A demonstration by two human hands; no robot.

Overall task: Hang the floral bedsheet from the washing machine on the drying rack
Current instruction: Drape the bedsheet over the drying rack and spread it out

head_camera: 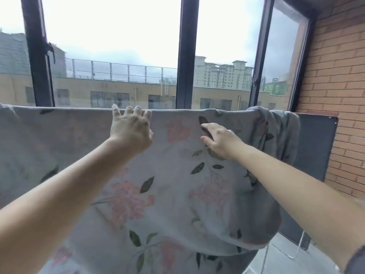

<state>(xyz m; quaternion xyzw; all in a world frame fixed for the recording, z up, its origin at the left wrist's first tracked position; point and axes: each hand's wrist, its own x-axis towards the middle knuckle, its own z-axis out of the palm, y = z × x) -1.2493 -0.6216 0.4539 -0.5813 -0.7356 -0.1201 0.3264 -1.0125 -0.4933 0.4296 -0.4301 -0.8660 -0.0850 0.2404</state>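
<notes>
Grey fabric bedsheet (177, 194), printed with pink blossoms and dark leaves, is hanging draped over a top rail that it is hiding. It is spreading wide in front of the dark-framed window (187, 56), its right end bunching in folds. Left hand (130, 131) is resting on the top fold, fingers (116, 113) splayed and bending slightly over the edge. Right hand (219, 139) is lying against the cloth's face, thumb and forefinger apart, gripping nothing. White metal rack leg (300, 244) is showing lower right, near the red brick wall (339, 76).
</notes>
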